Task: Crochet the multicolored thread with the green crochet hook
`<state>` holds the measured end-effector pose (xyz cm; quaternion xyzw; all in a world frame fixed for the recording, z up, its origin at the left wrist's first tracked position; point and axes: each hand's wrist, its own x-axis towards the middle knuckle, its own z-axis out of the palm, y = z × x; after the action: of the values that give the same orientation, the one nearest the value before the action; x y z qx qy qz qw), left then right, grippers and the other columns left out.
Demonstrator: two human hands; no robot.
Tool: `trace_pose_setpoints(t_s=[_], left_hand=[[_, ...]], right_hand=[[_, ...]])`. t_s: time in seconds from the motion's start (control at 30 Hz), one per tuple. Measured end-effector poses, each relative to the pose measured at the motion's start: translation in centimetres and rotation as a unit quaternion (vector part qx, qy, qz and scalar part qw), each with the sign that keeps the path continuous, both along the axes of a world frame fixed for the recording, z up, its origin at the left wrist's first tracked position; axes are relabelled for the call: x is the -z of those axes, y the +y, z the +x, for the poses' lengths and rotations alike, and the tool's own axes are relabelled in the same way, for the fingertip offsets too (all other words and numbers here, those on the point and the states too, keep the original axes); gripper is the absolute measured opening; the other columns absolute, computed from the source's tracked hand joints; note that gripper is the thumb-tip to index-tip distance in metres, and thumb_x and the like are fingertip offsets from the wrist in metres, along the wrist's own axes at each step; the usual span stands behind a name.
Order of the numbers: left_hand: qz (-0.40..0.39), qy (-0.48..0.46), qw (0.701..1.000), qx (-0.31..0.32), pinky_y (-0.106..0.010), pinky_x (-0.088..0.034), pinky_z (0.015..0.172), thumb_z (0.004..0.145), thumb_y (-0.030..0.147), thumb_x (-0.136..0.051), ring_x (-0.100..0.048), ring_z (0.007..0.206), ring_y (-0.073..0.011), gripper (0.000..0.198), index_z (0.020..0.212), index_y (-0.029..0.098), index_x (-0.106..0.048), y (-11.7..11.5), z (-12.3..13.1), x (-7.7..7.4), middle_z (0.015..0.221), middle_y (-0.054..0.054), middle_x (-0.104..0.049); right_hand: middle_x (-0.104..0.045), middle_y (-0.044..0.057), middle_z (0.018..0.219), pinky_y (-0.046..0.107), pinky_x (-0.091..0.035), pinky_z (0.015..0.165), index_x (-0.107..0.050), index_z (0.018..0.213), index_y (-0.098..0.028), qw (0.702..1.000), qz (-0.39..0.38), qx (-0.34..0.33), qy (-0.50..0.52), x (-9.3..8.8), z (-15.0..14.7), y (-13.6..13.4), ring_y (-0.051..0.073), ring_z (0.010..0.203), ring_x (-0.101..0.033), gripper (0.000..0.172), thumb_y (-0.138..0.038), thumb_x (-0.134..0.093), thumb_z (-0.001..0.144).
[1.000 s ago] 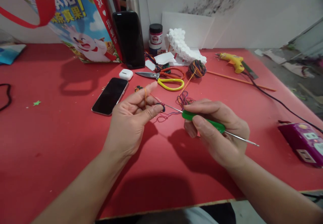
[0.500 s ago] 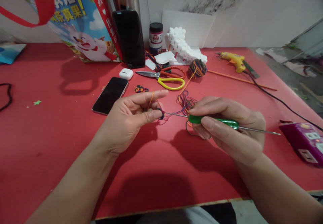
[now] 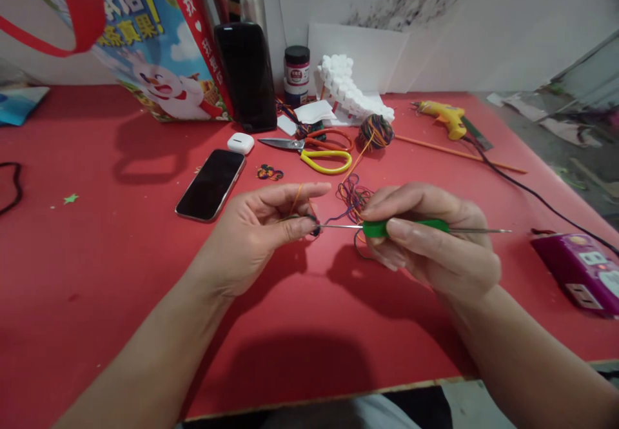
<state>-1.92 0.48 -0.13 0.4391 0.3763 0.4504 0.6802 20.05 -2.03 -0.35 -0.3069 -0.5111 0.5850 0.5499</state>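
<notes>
My left hand (image 3: pixel 261 229) pinches a small dark knot of multicoloured yarn (image 3: pixel 315 228) between thumb and fingers, with an orange strand running over the index finger. My right hand (image 3: pixel 430 248) grips a crochet hook (image 3: pixel 411 226) by its green handle. The hook's metal tip points left into the knot. Loose yarn (image 3: pixel 355 197) lies tangled on the red table (image 3: pixel 97 274) just behind the hook and leads back to a yarn ball (image 3: pixel 376 131).
A black phone (image 3: pixel 211 184), a white earbud case (image 3: pixel 240 142) and yellow-handled scissors (image 3: pixel 314 153) lie behind my hands. A yellow glue gun (image 3: pixel 442 117) with a black cable is at the back right. A purple power strip (image 3: pixel 580 273) sits at the right edge. A printed bag (image 3: pixel 145 42) stands at back left.
The crochet hook has levelled from a downward slant to nearly horizontal. My right hand shifted slightly right and up, and my left index finger stretched out further over the knot.
</notes>
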Motion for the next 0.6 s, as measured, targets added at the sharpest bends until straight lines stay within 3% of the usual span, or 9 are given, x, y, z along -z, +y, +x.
trace_pose_setpoints(t_s=[0.13,0.27,0.6], left_hand=[[-0.025,-0.052,0.996,-0.063,-0.015,-0.059,0.068,0.069,0.010,-0.090,-0.066,0.069,-0.0077,0.032,0.098,0.022,-0.089,-0.3,0.7,-0.2,0.077,-0.001,-0.072],[-0.056,-0.080,0.989,-0.110,-0.012,-0.057,0.069,0.063,0.009,-0.093,-0.066,0.073,-0.0066,0.036,0.098,0.019,-0.088,-0.4,1.2,-0.3,0.078,-0.001,-0.072],[-0.095,-0.091,0.986,-0.100,-0.015,-0.057,0.065,0.062,0.009,-0.094,-0.066,0.070,-0.0076,0.033,0.093,0.016,-0.088,-0.5,1.5,0.0,0.076,-0.001,-0.074]], right_hand=[[-0.066,-0.001,0.064,0.026,-0.045,0.044,-0.082,0.093,-0.022,0.997,-0.047,0.032,0.060,0.4,-1.4,0.2,0.010,0.046,-0.051,0.007,-0.021,-0.079,0.087],[-0.067,-0.001,0.064,0.025,-0.048,0.046,-0.083,0.097,-0.023,0.996,-0.040,0.059,0.060,1.2,-2.3,0.1,0.010,0.048,-0.054,0.008,-0.025,-0.078,0.091],[-0.076,0.003,0.074,0.025,-0.047,0.045,-0.086,0.102,-0.025,0.994,-0.042,0.098,0.019,1.9,-2.2,-0.1,0.010,0.047,-0.059,0.015,-0.036,-0.079,0.094]])
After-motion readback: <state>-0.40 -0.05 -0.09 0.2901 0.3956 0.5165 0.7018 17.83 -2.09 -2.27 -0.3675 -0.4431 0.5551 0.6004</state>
